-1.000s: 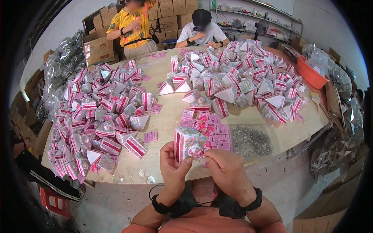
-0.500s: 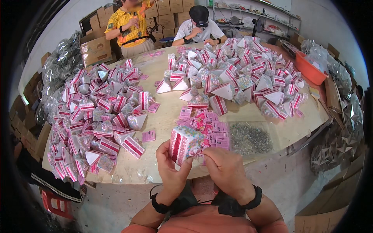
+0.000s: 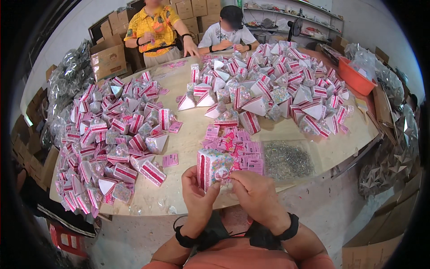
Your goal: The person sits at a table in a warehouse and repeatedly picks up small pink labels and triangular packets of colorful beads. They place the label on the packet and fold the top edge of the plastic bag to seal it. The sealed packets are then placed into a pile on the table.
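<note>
The nearest cake-slice shape (image 3: 214,168) looked rough and bumpy on its sprinkled part, and its pink side looked grainy. The big table (image 3: 188,130) looked like smooth, pale wood. Little pink cards (image 3: 251,165) looked like flat, stiff paper with a bit of shine. The thin grey bits (image 3: 287,159) looked like shiny metal, all spiky together. Silvery bags (image 3: 69,83) looked like crinkly, very glossy plastic. The orange tub (image 3: 355,77) looked like smooth plastic. Brown boxes (image 3: 107,62) looked like dull cardboard. The yellow shirt (image 3: 157,27) was cloth.
</note>
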Demonstrator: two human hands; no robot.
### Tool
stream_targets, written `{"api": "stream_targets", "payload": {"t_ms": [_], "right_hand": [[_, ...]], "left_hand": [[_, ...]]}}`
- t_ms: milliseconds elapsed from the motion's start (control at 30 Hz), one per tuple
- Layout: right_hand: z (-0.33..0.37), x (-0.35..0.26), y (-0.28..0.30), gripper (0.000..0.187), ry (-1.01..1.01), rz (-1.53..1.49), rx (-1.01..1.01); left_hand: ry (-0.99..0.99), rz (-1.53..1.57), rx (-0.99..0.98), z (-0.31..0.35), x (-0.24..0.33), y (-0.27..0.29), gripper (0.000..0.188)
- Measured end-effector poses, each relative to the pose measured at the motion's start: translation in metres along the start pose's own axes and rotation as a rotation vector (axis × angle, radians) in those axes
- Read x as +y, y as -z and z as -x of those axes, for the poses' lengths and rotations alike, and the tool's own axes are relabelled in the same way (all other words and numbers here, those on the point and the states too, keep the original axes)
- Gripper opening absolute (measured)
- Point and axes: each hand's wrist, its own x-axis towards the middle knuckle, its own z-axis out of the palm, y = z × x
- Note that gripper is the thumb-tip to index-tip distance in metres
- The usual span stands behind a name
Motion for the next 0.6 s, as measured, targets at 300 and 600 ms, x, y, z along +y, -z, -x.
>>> {"api": "stream_targets", "payload": {"t_ms": [300,600], "right_hand": [[0.002,0.003,-0.003,0.009,0.0,0.09,-0.02],[0.002,0.007,-0.002,0.012,-0.146,-0.153,-0.017]], "left_hand": [[-0.16,-0.164,0.024,0.001,-0.008,-0.001,0.058],[0.021,0.008,-0.016,0.003,-0.006,0.0,0.055]]}}
